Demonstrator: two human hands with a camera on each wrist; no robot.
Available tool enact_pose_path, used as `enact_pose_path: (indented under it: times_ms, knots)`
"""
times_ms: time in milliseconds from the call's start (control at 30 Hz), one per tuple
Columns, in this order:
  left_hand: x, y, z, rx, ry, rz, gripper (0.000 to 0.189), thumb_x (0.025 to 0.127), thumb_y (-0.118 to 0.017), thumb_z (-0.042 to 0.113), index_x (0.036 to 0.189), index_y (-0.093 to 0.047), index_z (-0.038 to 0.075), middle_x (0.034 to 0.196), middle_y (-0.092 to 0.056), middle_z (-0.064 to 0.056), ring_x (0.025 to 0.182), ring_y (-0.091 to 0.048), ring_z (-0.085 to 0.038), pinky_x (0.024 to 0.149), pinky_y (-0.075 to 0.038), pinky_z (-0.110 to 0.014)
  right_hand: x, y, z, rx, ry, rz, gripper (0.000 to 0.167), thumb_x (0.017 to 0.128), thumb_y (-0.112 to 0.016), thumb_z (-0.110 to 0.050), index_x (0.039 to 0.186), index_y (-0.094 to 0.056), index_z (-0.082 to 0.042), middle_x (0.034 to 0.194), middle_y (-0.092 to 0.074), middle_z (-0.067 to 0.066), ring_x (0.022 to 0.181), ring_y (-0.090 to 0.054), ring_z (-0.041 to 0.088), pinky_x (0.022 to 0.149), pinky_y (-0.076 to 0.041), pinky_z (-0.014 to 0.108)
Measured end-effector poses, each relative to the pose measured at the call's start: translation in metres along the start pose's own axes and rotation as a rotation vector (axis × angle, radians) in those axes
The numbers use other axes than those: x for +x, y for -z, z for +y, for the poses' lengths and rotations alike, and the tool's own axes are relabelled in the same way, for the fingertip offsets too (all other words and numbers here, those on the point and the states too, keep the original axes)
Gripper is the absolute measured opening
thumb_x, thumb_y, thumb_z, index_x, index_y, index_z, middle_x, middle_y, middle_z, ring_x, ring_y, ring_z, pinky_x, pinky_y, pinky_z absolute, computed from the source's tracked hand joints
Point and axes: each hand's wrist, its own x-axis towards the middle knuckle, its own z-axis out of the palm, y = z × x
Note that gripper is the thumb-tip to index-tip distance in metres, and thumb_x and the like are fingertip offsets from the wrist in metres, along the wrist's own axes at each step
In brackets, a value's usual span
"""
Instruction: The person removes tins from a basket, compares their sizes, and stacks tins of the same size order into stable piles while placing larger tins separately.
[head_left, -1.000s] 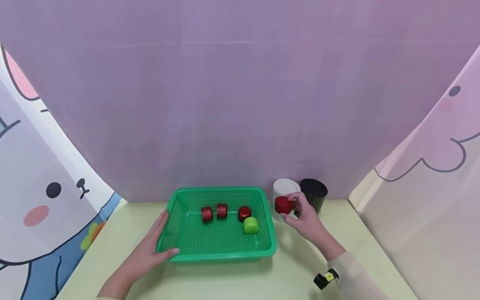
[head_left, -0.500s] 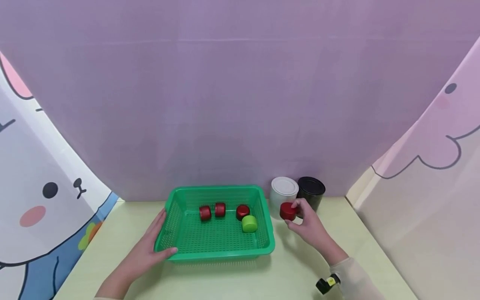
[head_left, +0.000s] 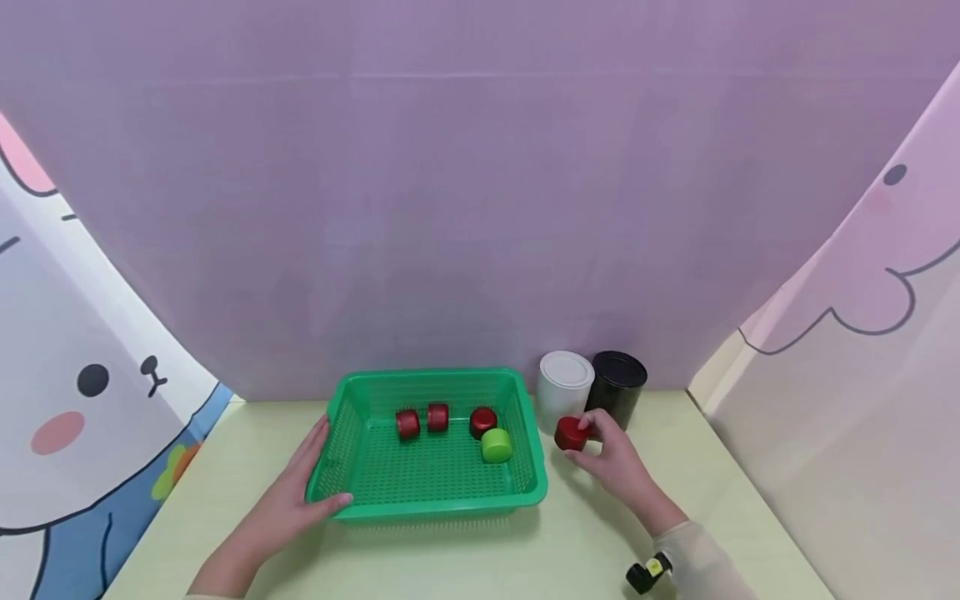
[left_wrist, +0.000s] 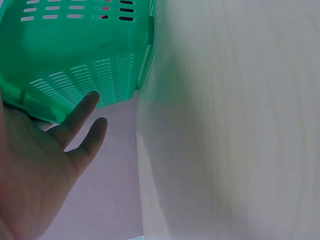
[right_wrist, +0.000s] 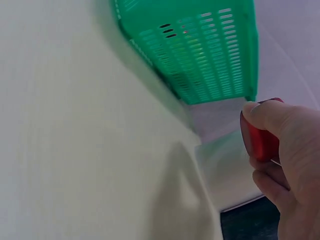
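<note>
A green plastic basket (head_left: 352, 492) stands on the pale table and holds three small red cylinders (head_left: 407, 424) and a lime green one (head_left: 497, 445). My left hand (head_left: 303, 487) rests with straight fingers against the basket's left front corner (left_wrist: 75, 85). Just right of the basket, my right hand (head_left: 611, 454) pinches another red cylinder (head_left: 571, 433) low over the table; the right wrist view shows thumb and fingers curled round the red cylinder (right_wrist: 262, 142) beside the basket's wall (right_wrist: 210, 60).
A white can (head_left: 566, 385) and a black can (head_left: 617, 385) stand against the purple backdrop behind my right hand. Cartoon curtains close in both sides. A small black and yellow device (head_left: 647, 572) sits at my right wrist.
My right hand has carried the red cylinder down from in front of the white can toward the table. The left hand has stayed on the basket.
</note>
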Motion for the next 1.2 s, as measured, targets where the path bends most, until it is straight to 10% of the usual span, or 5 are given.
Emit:
enact_pose_path:
  times_ms: [300, 1200]
  knots:
    - [0.0, -0.001, 0.001, 0.0, 0.005, -0.008, 0.118, 0.093, -0.091, 0.03, 0.179, -0.012, 0.009, 0.184, -0.01, -0.019, 0.163, -0.015, -0.058, 0.114, -0.027, -0.084, -0.006, -0.009, 0.014, -0.073, 0.054, 0.008, 0.052, 0.078, -0.094, 0.013, 0.111, -0.057, 0.001, 0.115, -0.066, 0.007, 0.104, -0.069, 0.029, 0.087, -0.064, 0.043]
    - [0.001, -0.001, -0.002, 0.005, 0.002, -0.003, 0.118, 0.093, -0.091, 0.029, 0.179, -0.012, 0.01, 0.185, -0.009, -0.015, 0.164, -0.015, -0.056, 0.118, -0.026, -0.078, 0.002, -0.018, 0.025, -0.165, -0.141, -0.063, 0.048, 0.078, -0.097, 0.006, 0.101, -0.058, -0.009, 0.114, -0.057, 0.007, 0.109, -0.062, 0.025, 0.094, -0.059, 0.042]
